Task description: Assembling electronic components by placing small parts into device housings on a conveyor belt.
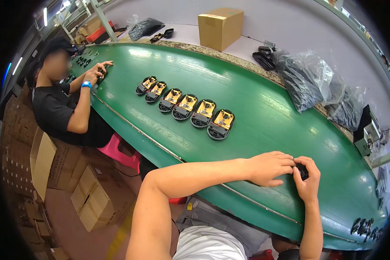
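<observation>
My right hand (308, 178) is curled round a small black part (302, 172) on the green table, its thumb and forefinger on either side; most of the part is covered. Beside it, my left hand (268, 168) lies palm down with its fingers stretched toward the part. The left fingertips meet the right hand's forefinger and thumb, and the left thumb stands apart. Left of my hands, several oval black housings with yellow inner plates (221, 123) lie in a slanting row on the green surface.
A co-worker (69, 99) on the left handles a dark part. Black parts (367, 228) are grouped at the right end. Plastic bags of dark parts (305, 82) and a cardboard box (220, 28) stand along the far ledge. On the floor are cartons (103, 197) and a pink stool (120, 151).
</observation>
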{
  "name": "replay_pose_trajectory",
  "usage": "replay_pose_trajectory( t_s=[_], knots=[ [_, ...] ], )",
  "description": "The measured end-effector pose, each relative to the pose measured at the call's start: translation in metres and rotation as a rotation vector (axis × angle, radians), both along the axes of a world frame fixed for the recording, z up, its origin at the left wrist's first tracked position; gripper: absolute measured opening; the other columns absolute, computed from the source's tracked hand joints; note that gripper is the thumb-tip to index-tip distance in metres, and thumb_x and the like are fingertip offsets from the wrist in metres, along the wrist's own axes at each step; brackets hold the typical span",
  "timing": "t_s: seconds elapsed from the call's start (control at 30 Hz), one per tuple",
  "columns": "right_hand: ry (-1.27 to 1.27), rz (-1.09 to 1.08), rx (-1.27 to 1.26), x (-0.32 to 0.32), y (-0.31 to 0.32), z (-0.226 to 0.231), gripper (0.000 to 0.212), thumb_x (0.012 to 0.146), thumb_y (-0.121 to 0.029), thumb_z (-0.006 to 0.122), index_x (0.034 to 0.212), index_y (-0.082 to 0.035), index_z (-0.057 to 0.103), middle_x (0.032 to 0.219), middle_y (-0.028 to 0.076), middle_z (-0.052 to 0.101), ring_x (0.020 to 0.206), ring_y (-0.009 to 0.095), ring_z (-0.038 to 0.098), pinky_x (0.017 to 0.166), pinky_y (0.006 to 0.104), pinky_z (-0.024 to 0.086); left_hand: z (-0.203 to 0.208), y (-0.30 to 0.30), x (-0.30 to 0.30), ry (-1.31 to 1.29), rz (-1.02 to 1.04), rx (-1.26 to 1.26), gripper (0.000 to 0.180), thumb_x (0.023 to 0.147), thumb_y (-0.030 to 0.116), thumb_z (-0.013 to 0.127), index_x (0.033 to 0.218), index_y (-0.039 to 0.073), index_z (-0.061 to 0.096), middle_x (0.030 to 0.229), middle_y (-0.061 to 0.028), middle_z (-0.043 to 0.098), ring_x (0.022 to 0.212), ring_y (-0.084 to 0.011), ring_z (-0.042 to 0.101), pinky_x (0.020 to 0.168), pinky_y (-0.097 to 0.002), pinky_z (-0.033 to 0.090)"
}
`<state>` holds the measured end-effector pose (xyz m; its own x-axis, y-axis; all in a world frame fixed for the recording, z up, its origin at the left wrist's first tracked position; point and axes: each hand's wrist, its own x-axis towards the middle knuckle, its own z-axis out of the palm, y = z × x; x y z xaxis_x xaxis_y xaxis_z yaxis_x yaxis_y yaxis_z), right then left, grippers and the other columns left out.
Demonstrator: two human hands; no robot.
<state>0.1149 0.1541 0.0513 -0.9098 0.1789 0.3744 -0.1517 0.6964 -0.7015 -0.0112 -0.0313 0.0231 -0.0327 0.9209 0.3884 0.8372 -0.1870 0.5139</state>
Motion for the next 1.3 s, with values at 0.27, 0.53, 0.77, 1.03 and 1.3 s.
replay_pose_trajectory(
  t_s=[0.27, 0.53, 0.77, 1.03, 1.3],
  knots=[
    [0.003, 0.008, -0.01, 0.002, -0.004, 0.006, 0.024, 0.08, 0.001, 0.07, 0.104, 0.0, 0.069, 0.103, 0.016, 0.071, 0.096, 0.032, 0.068, 0.087, 0.0391, 0.054, 0.002, -0.007, 0.001, -0.012, -0.009, 0.001, 0.053, 0.087, 0.024, 0.074, 0.132, 0.001, 0.058, 0.145, -0.0194, 0.054, 0.141, -0.0378, 0.045, 0.119, -0.0491, 0.036],
    [0.022, -0.023, -0.005, 0.003, 0.0, 0.008, 0.023, 0.081, -0.003, 0.073, 0.104, -0.001, 0.071, 0.103, 0.016, 0.072, 0.096, 0.033, 0.069, 0.087, 0.0405, 0.055, 0.016, -0.003, 0.001, -0.019, -0.042, -0.025, 0.053, 0.089, 0.022, 0.073, 0.136, 0.003, 0.057, 0.148, -0.0189, 0.052, 0.143, -0.0365, 0.044, 0.12, -0.0487, 0.035],
    [0.031, -0.022, -0.016, 0.002, -0.001, 0.009, 0.023, 0.082, -0.005, 0.073, 0.105, -0.003, 0.071, 0.104, 0.014, 0.072, 0.097, 0.033, 0.069, 0.086, 0.0412, 0.056, 0.02, -0.007, 0.001, -0.027, -0.021, -0.096, 0.056, 0.091, 0.022, 0.072, 0.141, 0.004, 0.055, 0.152, -0.0181, 0.049, 0.146, -0.0346, 0.042, 0.121, -0.0483, 0.035],
    [0.023, -0.01, -0.033, 0.002, -0.002, 0.012, 0.022, 0.084, -0.007, 0.073, 0.104, -0.002, 0.071, 0.105, 0.014, 0.072, 0.099, 0.034, 0.068, 0.088, 0.0422, 0.055, 0.03, -0.009, 0.002, -0.019, -0.015, -0.123, 0.053, 0.092, 0.023, 0.072, 0.139, 0.004, 0.057, 0.151, -0.0176, 0.051, 0.145, -0.0347, 0.044, 0.12, -0.0484, 0.036],
    [0.044, 0.018, -0.03, 0.001, 0.0, 0.009, 0.02, 0.086, -0.008, 0.072, 0.104, -0.001, 0.071, 0.105, 0.015, 0.072, 0.099, 0.035, 0.068, 0.089, 0.0426, 0.055, 0.037, -0.008, 0.001, 0.001, -0.014, -0.171, 0.054, 0.092, 0.024, 0.071, 0.139, 0.003, 0.057, 0.152, -0.0175, 0.05, 0.145, -0.0348, 0.043, 0.12, -0.0482, 0.036]
  ],
)
